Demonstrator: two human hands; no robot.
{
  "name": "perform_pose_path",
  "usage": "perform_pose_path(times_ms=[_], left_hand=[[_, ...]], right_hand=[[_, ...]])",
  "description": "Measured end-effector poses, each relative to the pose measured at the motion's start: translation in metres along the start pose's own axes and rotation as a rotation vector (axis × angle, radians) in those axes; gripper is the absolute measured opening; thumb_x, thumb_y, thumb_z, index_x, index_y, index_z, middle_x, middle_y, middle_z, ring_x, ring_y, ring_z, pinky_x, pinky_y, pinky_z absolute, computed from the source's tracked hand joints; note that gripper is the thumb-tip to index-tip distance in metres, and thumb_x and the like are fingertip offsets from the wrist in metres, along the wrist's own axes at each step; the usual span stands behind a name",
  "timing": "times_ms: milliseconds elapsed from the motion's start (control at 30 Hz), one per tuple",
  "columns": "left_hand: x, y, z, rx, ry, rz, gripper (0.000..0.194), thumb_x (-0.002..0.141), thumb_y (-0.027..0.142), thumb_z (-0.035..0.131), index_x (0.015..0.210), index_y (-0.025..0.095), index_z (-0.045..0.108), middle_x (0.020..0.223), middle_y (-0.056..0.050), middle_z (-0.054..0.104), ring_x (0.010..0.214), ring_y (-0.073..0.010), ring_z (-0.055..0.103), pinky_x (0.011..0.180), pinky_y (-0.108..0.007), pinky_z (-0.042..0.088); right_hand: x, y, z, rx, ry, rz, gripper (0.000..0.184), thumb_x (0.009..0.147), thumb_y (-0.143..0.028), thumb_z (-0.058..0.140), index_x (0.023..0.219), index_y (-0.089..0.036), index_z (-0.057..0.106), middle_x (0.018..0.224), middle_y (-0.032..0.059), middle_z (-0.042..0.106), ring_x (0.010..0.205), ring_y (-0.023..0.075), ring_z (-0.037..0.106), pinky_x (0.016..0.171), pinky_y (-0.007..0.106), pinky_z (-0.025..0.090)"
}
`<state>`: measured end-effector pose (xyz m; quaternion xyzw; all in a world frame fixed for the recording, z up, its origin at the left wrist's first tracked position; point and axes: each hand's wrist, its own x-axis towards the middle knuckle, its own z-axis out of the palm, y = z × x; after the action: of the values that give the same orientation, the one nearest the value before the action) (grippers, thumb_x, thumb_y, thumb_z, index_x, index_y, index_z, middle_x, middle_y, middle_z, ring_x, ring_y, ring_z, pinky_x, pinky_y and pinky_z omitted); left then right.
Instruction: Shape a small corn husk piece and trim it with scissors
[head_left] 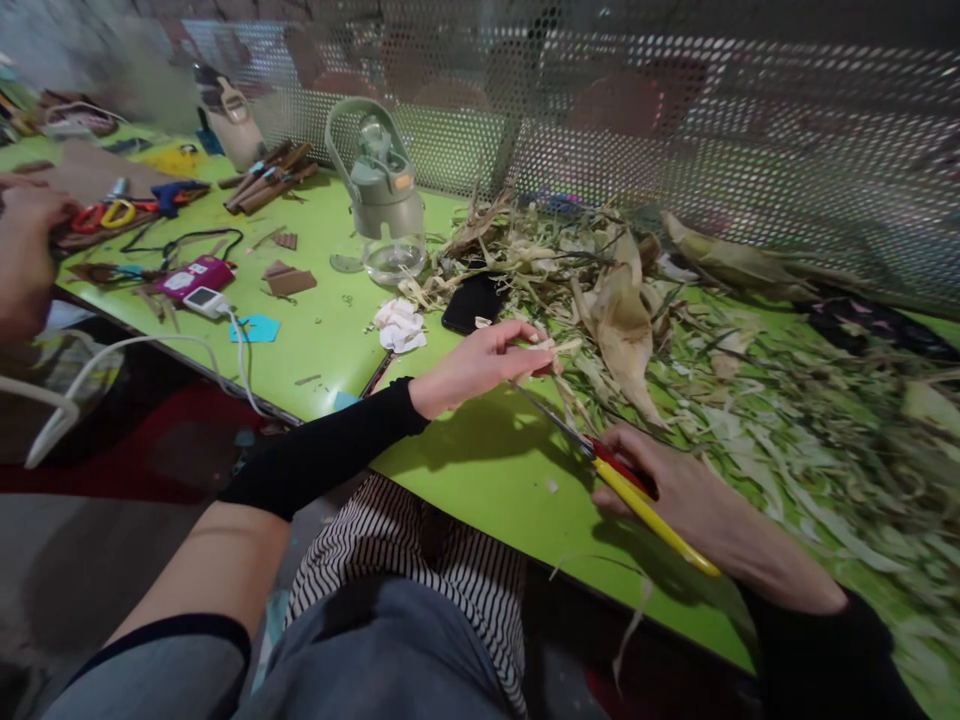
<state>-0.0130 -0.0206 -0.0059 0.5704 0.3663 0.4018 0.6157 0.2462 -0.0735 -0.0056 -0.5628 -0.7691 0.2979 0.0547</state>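
My left hand (491, 362) pinches a pale, dry strip of corn husk (566, 347) between thumb and fingers, above the table's front half. Wrapped round the handles of a pair of scissors (649, 512), one red and one yellow, is my right hand (679, 490). The blades point up and left toward my left hand, just below the pinched strip; how far they are spread is hard to see. Behind both hands lies a heap of dried husks (540, 250), with one broad curled husk (622, 325) near my right hand.
Shredded husk strips (795, 470) cover the green table's (465, 480) right side. A black phone (471, 303), crumpled tissue (400, 326) and green-lidded bottle (382, 195) stand behind my left arm. Further left are a magenta power bank (196, 278), cables and another person's hand (34, 215). A perforated screen (637, 110) borders the back.
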Motion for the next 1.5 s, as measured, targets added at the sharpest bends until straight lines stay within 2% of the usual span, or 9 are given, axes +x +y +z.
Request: perform_pose_path(times_ms=[300, 567, 700, 800, 900, 1000, 1067, 1233, 1500], left_hand=[[-0.003, 0.005, 0.001, 0.072, -0.029, -0.007, 0.019, 0.097, 0.035, 0.061, 0.096, 0.016, 0.063, 0.107, -0.008, 0.076, 0.071, -0.0090, 0.049, 0.070, -0.026, 0.040], [0.000, 0.002, -0.004, 0.068, -0.002, 0.000, 0.023, 0.097, 0.037, 0.063, 0.105, 0.016, 0.062, 0.110, -0.008, 0.075, 0.091, -0.0122, 0.062, 0.087, -0.028, 0.046], [0.006, -0.004, -0.009, 0.004, 0.035, 0.021, 0.021, 0.097, 0.031, 0.065, 0.109, 0.015, 0.062, 0.108, -0.008, 0.074, 0.098, -0.0142, 0.066, 0.099, -0.033, 0.048], [0.010, -0.007, -0.011, -0.054, 0.052, 0.029, 0.021, 0.095, 0.024, 0.065, 0.114, 0.014, 0.062, 0.110, -0.007, 0.072, 0.099, -0.0141, 0.066, 0.100, -0.034, 0.048], [0.012, -0.010, -0.010, -0.082, 0.051, 0.037, 0.025, 0.092, 0.026, 0.071, 0.114, 0.015, 0.065, 0.106, -0.005, 0.070, 0.092, -0.0122, 0.062, 0.092, -0.031, 0.049], [0.013, -0.012, -0.005, -0.137, -0.016, 0.022, 0.026, 0.089, 0.024, 0.074, 0.111, 0.015, 0.066, 0.106, -0.004, 0.068, 0.089, -0.0104, 0.060, 0.089, -0.029, 0.049], [0.012, -0.013, -0.002, -0.153, -0.049, 0.011, 0.025, 0.088, 0.023, 0.075, 0.109, 0.015, 0.065, 0.107, -0.004, 0.068, 0.092, -0.0107, 0.061, 0.093, -0.030, 0.049], [0.007, -0.008, 0.000, 0.014, -0.025, 0.029, 0.031, 0.086, 0.029, 0.078, 0.110, 0.015, 0.065, 0.110, -0.005, 0.069, 0.092, -0.0120, 0.061, 0.089, -0.029, 0.048], [-0.001, 0.004, 0.000, 0.344, -0.124, -0.029, 0.028, 0.095, 0.043, 0.068, 0.099, 0.015, 0.066, 0.094, -0.002, 0.068, 0.078, -0.0119, 0.059, 0.073, -0.026, 0.043]], right_hand=[[0.000, -0.006, -0.002, 0.007, -0.026, -0.024, 0.045, 0.081, -0.072, 0.065, 0.083, -0.027, 0.056, 0.070, 0.0023, 0.067, 0.060, 0.0232, 0.058, 0.058, 0.036, 0.043], [0.003, 0.007, 0.003, 0.002, -0.011, -0.146, 0.049, 0.088, -0.075, 0.059, 0.081, -0.027, 0.057, 0.061, -0.0004, 0.062, 0.053, 0.0192, 0.056, 0.052, 0.031, 0.039], [0.005, 0.009, 0.006, -0.111, 0.071, -0.124, 0.045, 0.082, -0.071, 0.068, 0.088, -0.026, 0.063, 0.064, 0.0016, 0.067, 0.052, 0.0210, 0.059, 0.050, 0.033, 0.041], [0.004, 0.011, 0.003, -0.134, 0.107, -0.235, 0.043, 0.086, -0.064, 0.067, 0.104, -0.026, 0.072, 0.086, 0.0086, 0.078, 0.071, 0.0279, 0.071, 0.061, 0.038, 0.052], [0.006, 0.010, 0.000, -0.057, 0.298, -0.331, 0.045, 0.092, -0.063, 0.062, 0.112, -0.025, 0.073, 0.106, 0.0130, 0.079, 0.089, 0.0310, 0.073, 0.078, 0.045, 0.058], [0.017, -0.002, 0.003, 0.085, 0.446, -0.207, 0.050, 0.096, -0.065, 0.058, 0.120, -0.023, 0.069, 0.116, 0.0149, 0.076, 0.091, 0.0289, 0.073, 0.079, 0.042, 0.058], [0.030, -0.015, 0.008, 0.160, 0.428, -0.184, 0.048, 0.098, -0.063, 0.054, 0.117, -0.021, 0.068, 0.114, 0.0142, 0.077, 0.096, 0.0287, 0.072, 0.080, 0.041, 0.057], [0.053, -0.035, 0.017, 0.195, 0.419, -0.237, 0.031, 0.101, -0.048, 0.051, 0.093, -0.022, 0.066, 0.079, 0.0043, 0.070, 0.071, 0.0201, 0.062, 0.066, 0.033, 0.047], [0.047, -0.043, 0.018, 0.141, 0.357, -0.370, 0.029, 0.103, -0.039, 0.047, 0.080, -0.024, 0.059, 0.078, 0.0049, 0.066, 0.074, 0.0211, 0.060, 0.069, 0.034, 0.046]])
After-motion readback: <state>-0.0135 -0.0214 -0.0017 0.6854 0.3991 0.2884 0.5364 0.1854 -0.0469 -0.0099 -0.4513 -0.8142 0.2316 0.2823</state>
